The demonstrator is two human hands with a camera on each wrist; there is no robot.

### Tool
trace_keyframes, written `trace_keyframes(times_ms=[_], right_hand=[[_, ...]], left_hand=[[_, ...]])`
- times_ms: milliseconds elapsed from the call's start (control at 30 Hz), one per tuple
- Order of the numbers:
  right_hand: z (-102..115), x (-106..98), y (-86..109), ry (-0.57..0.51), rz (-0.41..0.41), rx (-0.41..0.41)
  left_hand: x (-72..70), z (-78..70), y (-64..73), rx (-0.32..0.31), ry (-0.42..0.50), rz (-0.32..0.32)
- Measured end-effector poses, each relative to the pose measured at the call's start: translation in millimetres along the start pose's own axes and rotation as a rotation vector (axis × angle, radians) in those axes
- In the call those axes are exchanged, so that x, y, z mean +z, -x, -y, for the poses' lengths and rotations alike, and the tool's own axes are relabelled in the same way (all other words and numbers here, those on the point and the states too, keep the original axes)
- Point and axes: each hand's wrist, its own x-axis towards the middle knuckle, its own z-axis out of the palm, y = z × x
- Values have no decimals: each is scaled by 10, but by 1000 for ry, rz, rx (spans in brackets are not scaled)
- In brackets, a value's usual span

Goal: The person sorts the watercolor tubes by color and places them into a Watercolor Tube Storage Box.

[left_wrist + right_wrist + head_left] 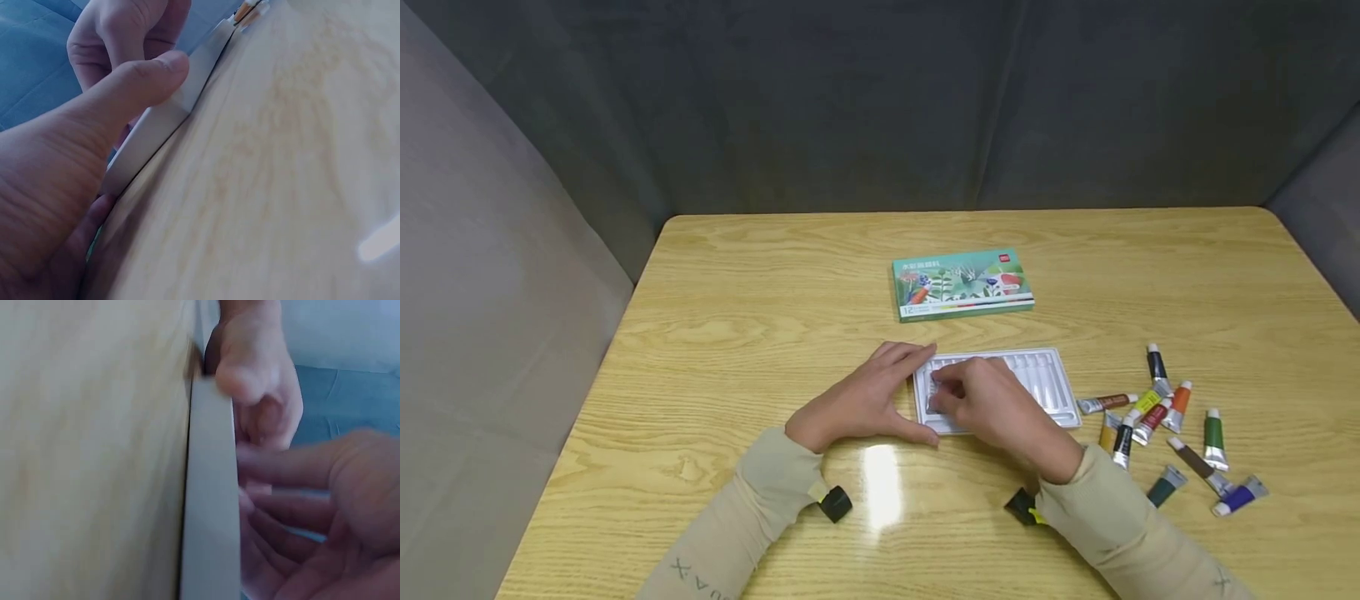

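A white plastic tray (pixel 1065 385) with a row of narrow slots lies on the table in front of me. My left hand (pixel 871 402) holds its left end, thumb at the near edge and fingers at the far edge. Over the tray's left part, my right hand (pixel 994 406) pinches a small paint tube (pixel 932 402) at the leftmost slot; most of that tube is hidden by the fingers. In the left wrist view the left thumb (pixel 156 75) lies against the tray's side wall (pixel 147 140). The right wrist view shows both hands close together beside the tray wall (pixel 212 487).
Several paint tubes lie loosely right of the tray, among them a green one (pixel 1213 437), an orange one (pixel 1180 404) and a purple one (pixel 1240 496). A brown tube (pixel 1108 403) lies close to the tray's right edge. Behind the tray sits a teal paint box (pixel 964 285).
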Motion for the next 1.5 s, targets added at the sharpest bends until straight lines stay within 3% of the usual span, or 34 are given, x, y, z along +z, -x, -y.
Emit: trace_keyframes(times_ms=[267, 767, 1033, 1500], right_hand=[[-44, -109, 25, 11, 40, -27], [-275, -586, 155, 15, -86, 4], [-421, -707, 193, 59, -100, -14], [-724, -923, 288, 139, -157, 65]], left_hand=[[7, 19, 18, -5, -8, -6], [44, 4, -51, 2, -14, -11], [18, 42, -21, -4, -29, -8], [22, 71, -6, 3, -34, -8]])
